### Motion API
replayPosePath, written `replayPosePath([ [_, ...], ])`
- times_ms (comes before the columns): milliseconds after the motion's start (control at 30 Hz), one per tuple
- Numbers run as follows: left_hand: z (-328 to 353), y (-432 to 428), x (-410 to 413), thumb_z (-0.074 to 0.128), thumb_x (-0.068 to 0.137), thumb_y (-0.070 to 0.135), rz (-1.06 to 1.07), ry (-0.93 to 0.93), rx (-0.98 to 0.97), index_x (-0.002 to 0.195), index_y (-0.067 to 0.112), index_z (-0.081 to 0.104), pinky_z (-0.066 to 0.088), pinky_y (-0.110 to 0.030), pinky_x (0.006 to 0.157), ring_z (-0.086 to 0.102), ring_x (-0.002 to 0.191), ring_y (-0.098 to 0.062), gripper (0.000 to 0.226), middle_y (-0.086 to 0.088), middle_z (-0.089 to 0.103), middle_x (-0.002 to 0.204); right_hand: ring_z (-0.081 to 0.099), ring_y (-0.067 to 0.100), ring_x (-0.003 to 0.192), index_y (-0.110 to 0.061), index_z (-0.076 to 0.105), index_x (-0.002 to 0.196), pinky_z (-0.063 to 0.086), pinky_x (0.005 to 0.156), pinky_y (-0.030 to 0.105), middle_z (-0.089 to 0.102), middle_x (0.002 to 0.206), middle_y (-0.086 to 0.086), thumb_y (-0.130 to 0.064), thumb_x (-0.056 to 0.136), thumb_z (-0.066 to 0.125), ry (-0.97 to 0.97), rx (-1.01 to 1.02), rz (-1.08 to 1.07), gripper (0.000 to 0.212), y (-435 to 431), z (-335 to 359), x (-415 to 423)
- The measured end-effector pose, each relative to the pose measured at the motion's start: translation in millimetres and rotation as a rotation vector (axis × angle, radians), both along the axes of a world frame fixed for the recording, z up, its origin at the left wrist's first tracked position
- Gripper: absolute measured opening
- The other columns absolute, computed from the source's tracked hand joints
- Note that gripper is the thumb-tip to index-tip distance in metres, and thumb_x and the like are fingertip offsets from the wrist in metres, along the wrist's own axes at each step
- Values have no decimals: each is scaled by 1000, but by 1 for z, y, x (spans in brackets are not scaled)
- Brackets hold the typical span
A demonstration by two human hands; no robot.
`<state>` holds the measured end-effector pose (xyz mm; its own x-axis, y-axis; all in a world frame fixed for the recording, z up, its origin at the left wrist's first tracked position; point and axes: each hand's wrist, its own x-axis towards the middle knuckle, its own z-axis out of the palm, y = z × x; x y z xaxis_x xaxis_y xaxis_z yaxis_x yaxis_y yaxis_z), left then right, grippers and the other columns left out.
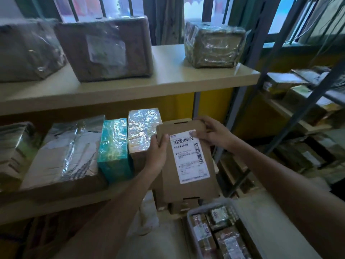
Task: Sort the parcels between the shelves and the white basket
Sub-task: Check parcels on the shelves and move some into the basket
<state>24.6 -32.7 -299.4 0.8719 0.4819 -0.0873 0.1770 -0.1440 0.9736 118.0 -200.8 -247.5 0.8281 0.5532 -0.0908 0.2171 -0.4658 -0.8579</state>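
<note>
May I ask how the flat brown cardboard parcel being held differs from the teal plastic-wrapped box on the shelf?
The brown cardboard parcel is bare with a white label; the teal box is shiny, no label visible. The left hand and right hand hold the parcel; the box rests on the shelf. Both are rectangular.

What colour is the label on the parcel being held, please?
The label is white with black print; head view.
</note>
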Motion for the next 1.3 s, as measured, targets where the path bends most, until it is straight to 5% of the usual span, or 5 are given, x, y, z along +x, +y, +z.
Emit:
replayPosePath([
  [333, -10, 21, -13, 60, 85, 38, -78, 77, -117, 107, 25, 50, 54, -31, 65, 67, 81, -14, 27, 0, 67, 99, 59, 22, 102, -27, 46, 122, 56, 73, 29, 54, 109, -3, -25, 84, 68, -2, 194, -107, 43, 19, -10, 9],
  [633, -48, -6, -9, 57, 88, 34, -141, 123, -219, 119, 26, 48, 54, -38, 82, 63, 96, -15, 33, 1, 63, 113, 56, -3, 86, -30, 8, 149, 50, 63, 10, 50, 117, -9, -43, 81, 69, -79, 36, -263, 92, 6, -49, 3],
  [867, -76, -37, 10, 61, 86, 30, -114, 145, -178, 144, 24, 16, 49, -17, 65, 53, 93, -7, 74, 5, 44, 120, 58, -3, 70, -21, 48, 114, 42, 45, 8, 66, 111, 4, -45, 86, 61, 3, -88, -440, 38, -28, -112, -6],
  [1100, -130, -22, -5, 75, 72, 21, -237, 231, 151, 141, 30, 26, 41, -10, 80, 50, 110, -1, 85, 11, 51, 128, 53, 20, 109, -15, 31, 142, 49, 77, 27, 50, 134, 9, -49, 87, 58, -66, -118, -415, 69, -5, -154, 31],
  [1300, -142, -16, 2, 67, 79, 19, -322, 373, 337, 138, 29, 33, 37, -24, 100, 39, 128, -15, 69, 3, 34, 146, 27, 30, 131, -29, 15, 147, 36, 102, 42, 24, 143, 9, -56, 69, 72, -67, -642, 108, 100, -9, -188, 26],
])
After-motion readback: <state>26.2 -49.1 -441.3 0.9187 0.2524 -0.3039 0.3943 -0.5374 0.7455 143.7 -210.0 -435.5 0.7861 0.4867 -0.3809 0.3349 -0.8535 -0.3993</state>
